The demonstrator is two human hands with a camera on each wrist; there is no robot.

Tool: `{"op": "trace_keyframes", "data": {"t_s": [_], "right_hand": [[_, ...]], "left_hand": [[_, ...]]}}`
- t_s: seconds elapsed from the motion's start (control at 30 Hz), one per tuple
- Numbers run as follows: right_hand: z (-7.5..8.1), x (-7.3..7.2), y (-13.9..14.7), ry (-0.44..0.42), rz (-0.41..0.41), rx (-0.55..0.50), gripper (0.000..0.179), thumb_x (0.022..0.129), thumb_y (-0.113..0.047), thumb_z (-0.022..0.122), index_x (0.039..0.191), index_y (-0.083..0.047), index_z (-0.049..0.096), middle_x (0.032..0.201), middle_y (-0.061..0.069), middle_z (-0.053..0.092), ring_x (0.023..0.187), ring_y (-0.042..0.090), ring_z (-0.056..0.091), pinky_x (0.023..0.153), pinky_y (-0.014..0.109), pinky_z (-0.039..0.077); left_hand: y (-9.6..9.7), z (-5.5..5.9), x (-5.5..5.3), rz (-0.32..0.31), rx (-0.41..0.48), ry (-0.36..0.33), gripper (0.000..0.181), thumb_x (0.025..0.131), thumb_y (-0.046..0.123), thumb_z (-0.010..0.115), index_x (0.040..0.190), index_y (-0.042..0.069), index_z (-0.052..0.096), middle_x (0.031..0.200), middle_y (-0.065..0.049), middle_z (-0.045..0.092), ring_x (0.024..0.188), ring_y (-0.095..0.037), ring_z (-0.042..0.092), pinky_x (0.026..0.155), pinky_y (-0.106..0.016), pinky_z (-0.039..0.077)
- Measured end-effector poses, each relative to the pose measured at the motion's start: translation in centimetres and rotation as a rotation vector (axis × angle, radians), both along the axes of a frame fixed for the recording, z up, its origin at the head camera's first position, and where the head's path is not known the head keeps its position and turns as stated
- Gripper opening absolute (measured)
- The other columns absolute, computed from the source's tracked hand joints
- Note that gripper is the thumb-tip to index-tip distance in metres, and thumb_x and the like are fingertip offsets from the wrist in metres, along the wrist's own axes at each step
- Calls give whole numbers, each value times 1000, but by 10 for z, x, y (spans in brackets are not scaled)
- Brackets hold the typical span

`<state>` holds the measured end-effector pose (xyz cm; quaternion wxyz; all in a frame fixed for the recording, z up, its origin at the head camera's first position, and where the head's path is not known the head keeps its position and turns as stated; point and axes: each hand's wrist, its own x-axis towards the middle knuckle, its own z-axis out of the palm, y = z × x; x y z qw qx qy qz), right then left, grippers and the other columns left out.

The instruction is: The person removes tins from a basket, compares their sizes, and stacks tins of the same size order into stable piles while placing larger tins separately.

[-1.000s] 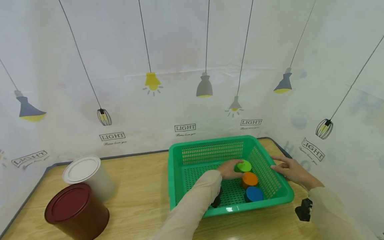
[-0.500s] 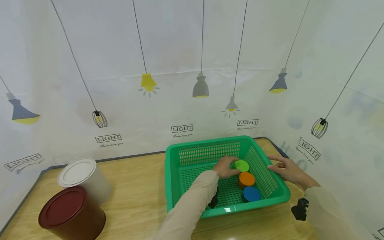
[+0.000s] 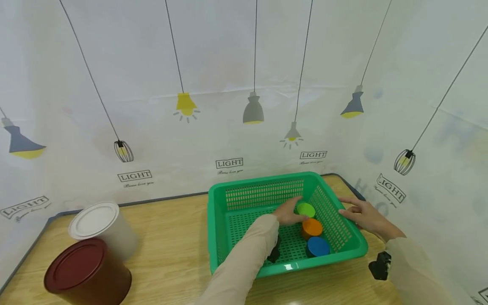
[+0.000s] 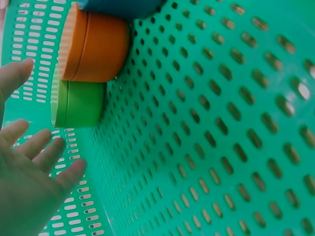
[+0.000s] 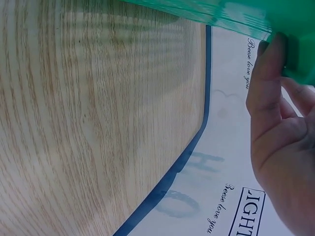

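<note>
A green plastic basket [image 3: 248, 184] holds three round lidded jars in a row along its right side. The light green jar [image 3: 306, 210] is farthest back, the orange jar [image 3: 312, 229] sits in the middle, and the blue jar [image 3: 318, 247] is nearest the front. My left hand [image 3: 288, 212] reaches into the basket, thumb and fingers spread beside the light green jar. In the left wrist view that hand [image 4: 37, 172] appears apart from the green jar [image 4: 81, 104]. My right hand [image 3: 364, 215] holds the basket's right rim, fingers hooked at its edge in the right wrist view.
On the left of the wooden table [image 3: 171, 237] stand a dark red canister [image 3: 85, 271] and a white canister [image 3: 103, 226] behind it. A lamp-printed sheet [image 3: 198, 140] rises behind the table and along its right.
The head view has shifted slightly, so everything sits a little further left. My left hand's fingers have moved slightly around the light green jar. The right hand stays on the rim.
</note>
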<state>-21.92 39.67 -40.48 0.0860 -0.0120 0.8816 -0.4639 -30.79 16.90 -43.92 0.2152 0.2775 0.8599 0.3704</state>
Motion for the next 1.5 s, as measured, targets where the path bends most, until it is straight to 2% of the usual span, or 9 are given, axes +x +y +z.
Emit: {"op": "trace_keyframes", "data": {"t_s": [0.2,0.4,0.53,0.67,0.77,0.97,1.23,1.5], "right_hand": [[-1,-1,0,-6,-5,2,65,90,-33,51,138,0,24,99,16,57,73,21,53,58,33,46],[0,0,1,0,-17,14,64,90,-33,51,138,1,24,99,16,57,72,20,53,58,33,46],[2,1,0,3,-12,12,64,90,-33,51,138,1,24,100,17,57,65,17,49,54,31,43],[1,1,-2,4,-8,0,64,90,-32,51,138,0,24,101,17,57,68,19,51,55,32,44],[1,1,-3,4,-6,-6,64,90,-33,51,138,0,24,100,17,57,73,20,52,58,33,45],[2,0,-5,-5,-10,-25,64,90,-33,52,139,-2,24,96,14,57,70,19,51,55,33,44],[2,0,-5,-11,-15,-43,65,89,-34,52,139,-2,24,97,15,57,72,20,54,58,33,46],[0,1,-1,-2,-19,1,65,90,-34,51,139,-2,24,101,16,57,72,20,52,57,33,44]], "left_hand": [[-4,-1,-1,29,80,-38,59,86,29,59,136,13,34,130,-9,43,112,-23,46,84,-33,43],[-4,-2,-4,34,79,-9,55,85,28,60,133,12,40,117,-11,51,102,-22,52,74,-31,46],[-2,-4,-6,18,65,19,54,85,28,59,133,11,40,123,-10,48,108,-23,48,80,-32,44],[0,-4,-6,5,36,50,54,86,30,58,133,12,40,133,-7,40,120,-22,39,92,-34,38],[1,-1,-3,4,4,52,55,85,32,58,134,14,39,136,-5,36,122,-21,36,94,-34,35],[2,9,2,0,-37,50,55,86,32,58,134,15,38,136,-4,37,122,-20,36,95,-34,34],[-1,7,-1,-16,-31,66,49,87,30,57,131,13,44,134,-9,38,121,-22,37,92,-34,37],[-7,2,-5,12,-5,34,46,85,26,59,127,11,48,122,-13,48,107,-24,49,75,-30,46]]}}
